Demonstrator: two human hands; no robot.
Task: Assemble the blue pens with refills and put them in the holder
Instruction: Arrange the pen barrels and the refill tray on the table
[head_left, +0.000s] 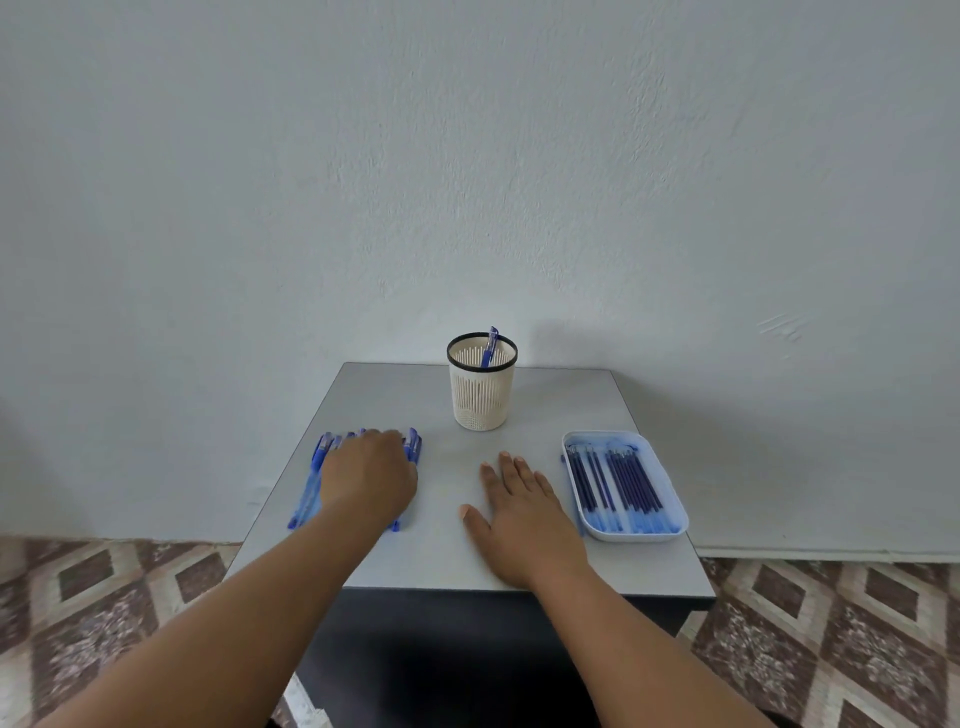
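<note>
Blue pens lie under the left hand, whose grip I cannot tell; the right hand rests flat, fingers straight, on the surface. Refills wait in a tray, one pen in the holder. Best pinch a single barrel cleanly.

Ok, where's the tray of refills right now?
In the head view the tray of refills sits on the table's right side, just right of the right hand and nearer than the pen holder.

No legible text or labels
</note>
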